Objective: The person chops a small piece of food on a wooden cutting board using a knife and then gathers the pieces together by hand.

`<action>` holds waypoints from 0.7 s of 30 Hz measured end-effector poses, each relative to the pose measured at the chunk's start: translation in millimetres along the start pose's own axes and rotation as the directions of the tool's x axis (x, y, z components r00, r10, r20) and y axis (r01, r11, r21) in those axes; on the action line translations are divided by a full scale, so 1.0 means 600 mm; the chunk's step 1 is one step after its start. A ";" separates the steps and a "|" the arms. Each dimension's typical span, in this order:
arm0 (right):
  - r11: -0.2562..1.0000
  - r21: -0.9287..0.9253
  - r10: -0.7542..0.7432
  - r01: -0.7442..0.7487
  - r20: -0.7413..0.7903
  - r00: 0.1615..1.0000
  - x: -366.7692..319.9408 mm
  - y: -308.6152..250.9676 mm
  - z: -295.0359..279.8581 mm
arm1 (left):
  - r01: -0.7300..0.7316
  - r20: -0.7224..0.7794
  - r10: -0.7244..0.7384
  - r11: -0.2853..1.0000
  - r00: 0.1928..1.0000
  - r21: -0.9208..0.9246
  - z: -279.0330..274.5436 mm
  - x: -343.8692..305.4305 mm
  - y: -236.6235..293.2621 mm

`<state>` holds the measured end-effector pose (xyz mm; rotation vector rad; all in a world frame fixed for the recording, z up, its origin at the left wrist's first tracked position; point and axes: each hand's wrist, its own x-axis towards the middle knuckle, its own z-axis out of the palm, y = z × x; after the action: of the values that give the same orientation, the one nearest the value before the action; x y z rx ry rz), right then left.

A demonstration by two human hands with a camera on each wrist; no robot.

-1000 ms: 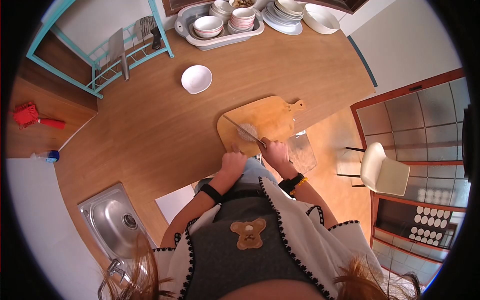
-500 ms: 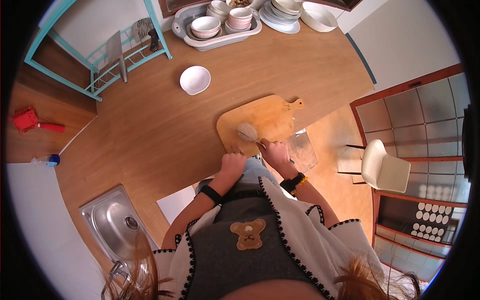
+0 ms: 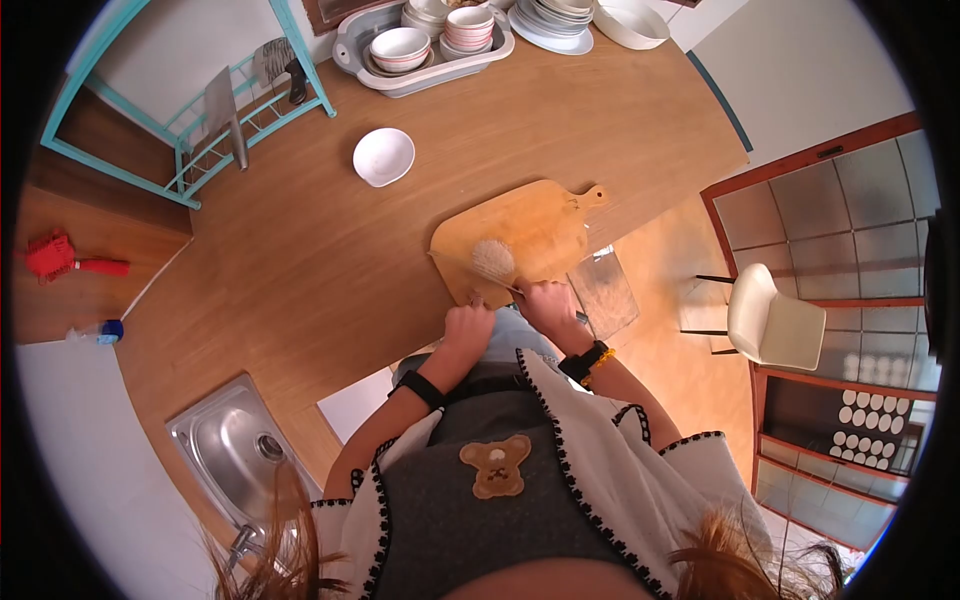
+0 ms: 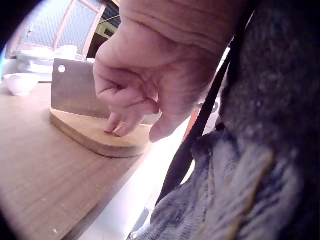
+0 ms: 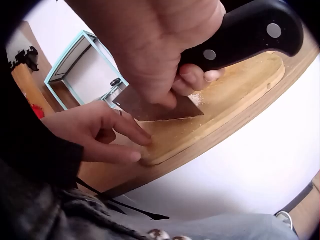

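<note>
My right hand (image 3: 545, 306) grips the black handle (image 5: 240, 37) of a cleaver (image 4: 77, 87). The steel blade stands on edge low over the wooden cutting board (image 3: 530, 220), seen as a thin line in the head view. A round patch of fine pale crumbs (image 3: 493, 258) lies on the board, just beyond the blade. My left hand (image 3: 468, 330) is at the board's near left corner. Extended fingertips press on its top, the other fingers are bent, and the thumb is by the edge.
A white bowl (image 3: 384, 157) stands beyond the board on the counter. Farther back are a grey basin (image 3: 400, 85) with stacked bowls and a pile of plates (image 3: 550, 40). A teal rack (image 3: 320, 95) holds another cleaver (image 3: 222, 110). A steel sink (image 3: 225, 430) lies at near left.
The cleaver has shifted from across the crumb patch to its near side. The patch looks a little more compact. The left hand keeps its place at the board's corner.
</note>
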<state>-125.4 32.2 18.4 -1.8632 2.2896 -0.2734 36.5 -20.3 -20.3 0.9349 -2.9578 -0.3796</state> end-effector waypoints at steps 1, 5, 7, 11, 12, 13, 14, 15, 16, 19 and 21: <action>1.000 0.005 -0.008 0.008 -0.019 1.000 0.000 0.001 0.002 | 0.001 -0.009 -0.001 1.000 1.000 0.005 0.000 0.001 -0.001; 1.000 -0.003 -0.006 0.006 0.044 0.999 -0.002 0.002 -0.001 | -0.011 0.065 0.011 1.000 0.998 -0.002 -0.005 0.002 -0.001; 1.000 -0.025 -0.013 0.013 -0.013 1.000 0.001 0.014 0.012 | -0.015 0.036 0.015 1.000 0.999 0.006 -0.005 0.003 -0.002; 0.998 -0.063 0.000 0.000 0.004 1.000 0.007 0.018 0.008 | -0.022 0.111 0.025 0.999 0.994 -0.029 -0.004 0.006 -0.005; 0.998 -0.064 0.002 -0.002 0.000 1.000 0.009 0.018 0.004 | -0.026 0.108 0.028 0.999 0.994 -0.026 -0.007 0.007 -0.005; 0.999 -0.040 0.032 -0.031 0.019 0.999 0.010 0.016 0.001 | -0.024 0.075 0.025 1.000 0.997 -0.016 -0.010 0.006 -0.004; 0.998 -0.015 0.061 -0.061 0.039 0.997 0.011 0.014 0.000 | -0.021 0.042 0.021 1.000 0.999 -0.005 -0.012 0.003 -0.003; 0.998 -0.015 0.063 -0.063 0.035 0.997 0.010 0.015 0.002 | -0.024 0.040 0.024 1.000 0.999 -0.002 -0.011 0.002 -0.003; 0.997 -0.004 0.074 -0.074 0.038 0.997 0.010 0.016 0.003 | -0.025 0.018 0.025 1.000 1.000 0.000 -0.010 0.002 -0.004; 0.997 0.001 0.074 -0.074 0.021 0.997 0.009 0.017 -0.002 | -0.021 0.007 0.021 1.000 1.000 0.000 -0.009 0.004 -0.004; 0.998 -0.002 0.068 -0.068 -0.003 0.998 0.009 0.016 -0.003 | -0.021 0.020 0.021 1.000 1.000 0.001 -0.008 0.005 -0.004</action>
<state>-135.9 28.9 17.8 -1.7832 2.3508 -0.2645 36.0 -25.0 -16.1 0.9047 -2.9837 -0.3891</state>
